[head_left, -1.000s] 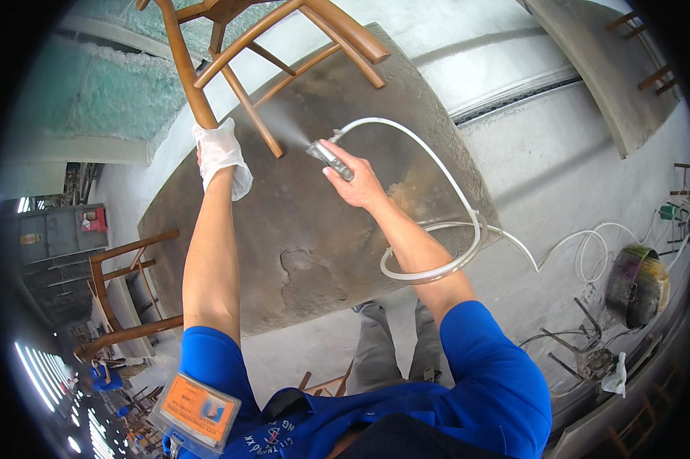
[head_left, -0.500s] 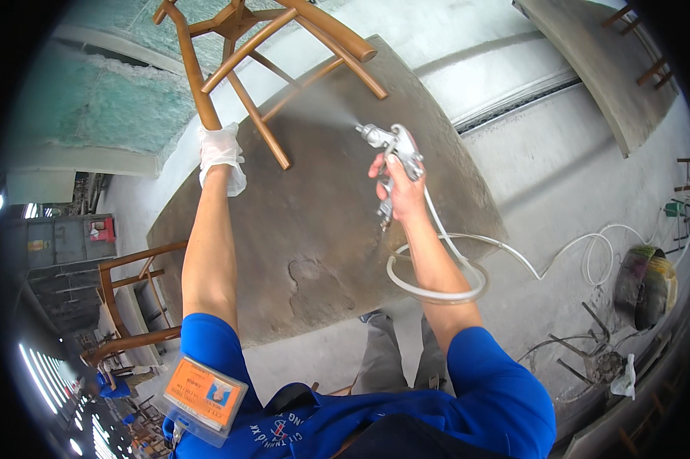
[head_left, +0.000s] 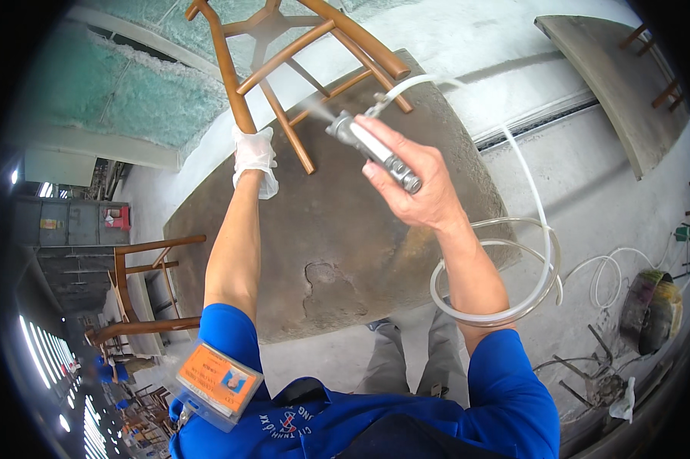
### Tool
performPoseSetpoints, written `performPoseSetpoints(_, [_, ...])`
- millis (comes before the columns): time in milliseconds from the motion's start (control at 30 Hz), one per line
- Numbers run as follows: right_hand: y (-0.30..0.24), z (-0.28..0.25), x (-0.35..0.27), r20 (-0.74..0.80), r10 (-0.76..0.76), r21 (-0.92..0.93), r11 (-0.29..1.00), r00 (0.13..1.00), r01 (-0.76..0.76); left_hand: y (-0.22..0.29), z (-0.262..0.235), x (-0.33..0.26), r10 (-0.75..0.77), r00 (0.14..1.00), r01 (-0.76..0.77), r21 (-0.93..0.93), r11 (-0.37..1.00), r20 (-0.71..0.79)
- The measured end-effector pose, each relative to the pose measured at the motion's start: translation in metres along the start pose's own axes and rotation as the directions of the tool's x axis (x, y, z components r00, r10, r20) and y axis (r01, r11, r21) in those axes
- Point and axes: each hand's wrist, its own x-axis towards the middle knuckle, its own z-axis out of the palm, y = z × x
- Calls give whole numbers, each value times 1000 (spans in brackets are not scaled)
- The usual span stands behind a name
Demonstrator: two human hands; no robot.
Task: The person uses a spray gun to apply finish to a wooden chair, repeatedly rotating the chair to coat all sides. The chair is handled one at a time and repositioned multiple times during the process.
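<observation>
In a translucent white glove, my left hand (head_left: pixel 254 157) grips one leg of a brown wooden chair frame (head_left: pixel 285 57), holding it tilted over the board. My bare right hand (head_left: pixel 421 180) is wrapped round a silver spray gun (head_left: pixel 375 151). From its nozzle a pale mist fans toward the chair's legs and rungs. A clear hose (head_left: pixel 530 164) runs from the gun, loops round my right forearm and trails off to the right. Beneath both hands lies a large brown board (head_left: pixel 345 245) with a worn patch near its front edge.
Another wooden chair frame (head_left: pixel 157 287) stands at the left. A second board (head_left: pixel 612 92) with chair legs on it is at the far right. A stained drum (head_left: pixel 647 310) and a metal stand (head_left: pixel 601 375) are on the right floor. Green-stained panels (head_left: pixel 123 92) lie at the back left.
My right hand has turned the spray gun over, so its back end now faces me and the hose arches above it. The chair appears slightly further right in view; mist still comes out.
</observation>
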Motion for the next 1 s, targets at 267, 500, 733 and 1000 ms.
performPoseSetpoints(267, [59, 34, -42, -159, 374, 146, 924, 914, -353, -1, 3, -35, -42, 998, 42, -7, 999, -43])
performPoseSetpoints(500, [150, 81, -36, -318, 606, 479, 767, 729, -428, -19, 12, -49, -105, 989, 117, 119, 986, -100])
performPoseSetpoints(733, [264, 89, 66, -529, 513, 432, 848, 676, -305, -49, 20, -43, 142, 983, -126, 131, 983, -120])
performPoseSetpoints(1000, [313, 81, 159, -381, 527, 545, 791, 760, -276, -7, 16, -57, -145, 983, 145, -7, 989, -115])
